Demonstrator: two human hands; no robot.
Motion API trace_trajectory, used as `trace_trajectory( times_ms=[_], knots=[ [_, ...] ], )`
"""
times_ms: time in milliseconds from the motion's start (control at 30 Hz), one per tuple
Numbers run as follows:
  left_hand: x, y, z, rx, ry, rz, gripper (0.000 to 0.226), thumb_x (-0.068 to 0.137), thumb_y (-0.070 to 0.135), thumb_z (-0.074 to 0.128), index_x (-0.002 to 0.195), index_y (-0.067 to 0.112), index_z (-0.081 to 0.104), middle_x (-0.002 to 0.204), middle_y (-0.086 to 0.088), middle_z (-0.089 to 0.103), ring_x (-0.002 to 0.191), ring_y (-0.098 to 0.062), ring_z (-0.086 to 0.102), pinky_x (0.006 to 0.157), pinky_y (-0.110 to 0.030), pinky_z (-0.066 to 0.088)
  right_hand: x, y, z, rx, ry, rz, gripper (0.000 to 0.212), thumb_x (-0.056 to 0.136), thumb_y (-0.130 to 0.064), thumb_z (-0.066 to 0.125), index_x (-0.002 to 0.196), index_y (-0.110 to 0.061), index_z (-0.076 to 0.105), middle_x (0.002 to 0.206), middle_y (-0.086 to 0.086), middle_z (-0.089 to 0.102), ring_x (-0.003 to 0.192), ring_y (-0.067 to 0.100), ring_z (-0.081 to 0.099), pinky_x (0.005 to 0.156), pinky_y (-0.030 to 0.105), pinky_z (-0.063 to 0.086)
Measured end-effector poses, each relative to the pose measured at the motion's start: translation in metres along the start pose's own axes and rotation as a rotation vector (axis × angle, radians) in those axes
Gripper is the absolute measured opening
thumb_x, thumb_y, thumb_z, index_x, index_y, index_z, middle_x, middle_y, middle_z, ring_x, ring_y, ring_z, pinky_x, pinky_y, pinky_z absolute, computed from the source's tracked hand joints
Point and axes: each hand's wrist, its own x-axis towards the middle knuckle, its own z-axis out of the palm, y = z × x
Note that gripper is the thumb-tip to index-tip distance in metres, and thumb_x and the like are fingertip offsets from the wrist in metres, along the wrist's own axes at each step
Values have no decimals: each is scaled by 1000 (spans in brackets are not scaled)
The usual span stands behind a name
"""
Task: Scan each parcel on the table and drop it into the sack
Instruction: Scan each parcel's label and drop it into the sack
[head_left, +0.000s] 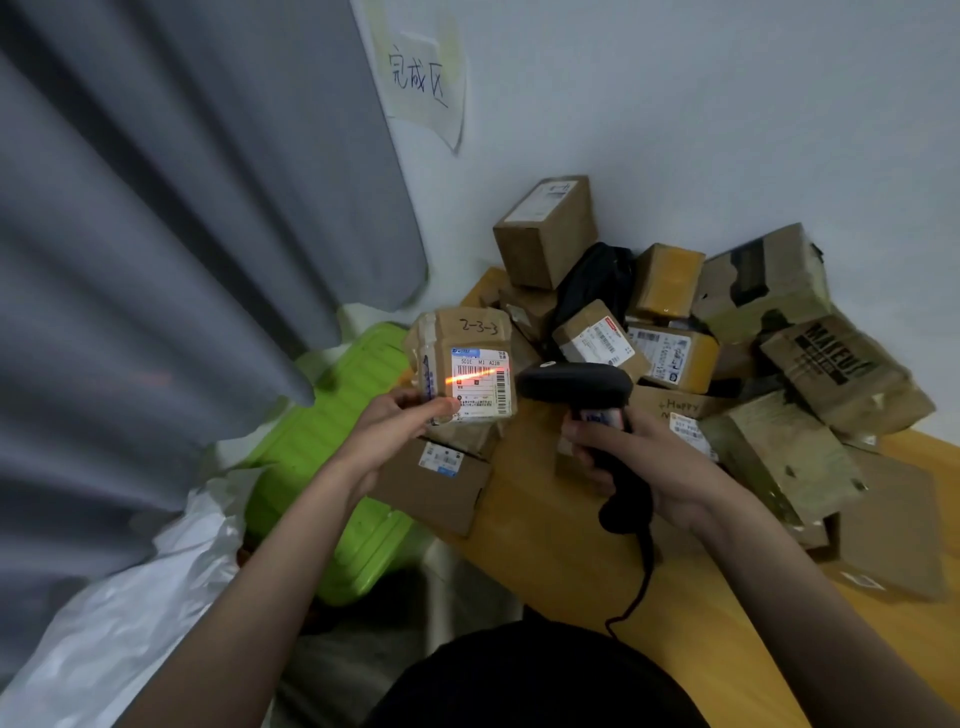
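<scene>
My left hand (400, 415) grips the lower edge of a small brown parcel (460, 338) marked 2-3-3, held upright above the table's left end. An orange scan line crosses its white label (480, 382). My right hand (623, 447) holds a black handheld scanner (576, 387) by the handle, its head pointing left at the label. The scanner's cable (641, 571) trails down toward me. A white plastic sack (119, 613) lies at the lower left, below the table.
Several cardboard parcels (769, 291) are heaped on the yellow wooden table (545, 545) against the white wall. A flat brown box (431, 483) overhangs the table's left edge. A green suitcase (337, 467) stands beside the sack. A grey curtain (156, 234) hangs at left.
</scene>
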Motion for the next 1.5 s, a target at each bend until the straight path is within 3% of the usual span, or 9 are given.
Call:
trace_trajectory(
  times_ms=[200, 467, 633, 900, 1067, 1200, 1267, 1433, 1500],
  knots=[
    [-8, -2, 7, -25, 26, 14, 37, 78, 34, 83, 112, 22, 73, 110, 6, 75, 103, -6, 69, 90, -23, 52, -8, 4, -4, 89, -48, -21, 26, 89, -19, 72, 108, -9, 58, 73, 9, 55, 57, 18, 50, 51, 25, 44],
    [-30, -10, 3, -67, 52, 12, 31, 82, 30, 80, 111, 24, 74, 106, 9, 77, 103, -6, 70, 95, -23, 51, -3, 5, -3, 70, -138, 7, 18, 90, -21, 71, 100, -11, 61, 75, 6, 56, 59, 15, 50, 55, 27, 44],
    [-47, -33, -11, -102, 150, -15, 67, 57, 53, 84, 113, 19, 73, 108, 6, 77, 107, -13, 70, 100, -30, 52, 5, 3, 13, -21, -262, 6, 12, 96, -18, 63, 84, -15, 61, 68, 3, 54, 57, 14, 49, 54, 25, 44],
    [-103, -83, -43, -193, 306, -69, 72, 54, 54, 83, 114, 17, 73, 107, 6, 77, 110, -13, 68, 98, -27, 52, 25, 14, 67, -186, -406, 42, 21, 96, -25, 63, 82, -11, 58, 67, 2, 50, 56, 12, 46, 54, 24, 42],
    [-160, -125, -71, -276, 395, -146, 45, 74, 37, 83, 113, 15, 75, 107, 4, 77, 109, -14, 69, 102, -29, 51, 28, 26, 125, -319, -506, 81, 18, 96, -22, 64, 86, -8, 58, 70, 8, 48, 56, 14, 45, 53, 25, 40],
    [-219, -165, -93, -322, 431, -248, 30, 86, 25, 79, 114, 16, 73, 100, 8, 78, 97, -5, 72, 87, -17, 53, 24, 47, 185, -410, -548, 139, 20, 96, -17, 64, 82, -6, 55, 64, 7, 48, 52, 15, 44, 50, 26, 37],
    [-252, -190, -105, -312, 431, -293, 26, 88, 23, 76, 114, 18, 73, 91, 12, 77, 84, 0, 72, 80, -13, 53, 19, 63, 216, -426, -563, 174, 15, 96, -14, 64, 84, -6, 58, 63, 7, 49, 50, 16, 43, 47, 26, 35],
    [-333, -263, -129, -259, 425, -476, 30, 82, 36, 80, 108, 24, 74, 101, 8, 78, 98, -8, 72, 93, -26, 54, 5, 108, 287, -574, -637, 224, 23, 95, -14, 64, 76, -4, 56, 63, 10, 48, 48, 17, 43, 46, 27, 34],
    [-360, -294, -135, -232, 438, -555, 28, 80, 38, 82, 103, 25, 73, 94, 10, 78, 88, -1, 72, 82, -20, 53, -1, 126, 309, -612, -641, 252, 20, 94, -14, 65, 79, -4, 57, 63, 9, 49, 49, 17, 43, 47, 28, 34]
  ],
)
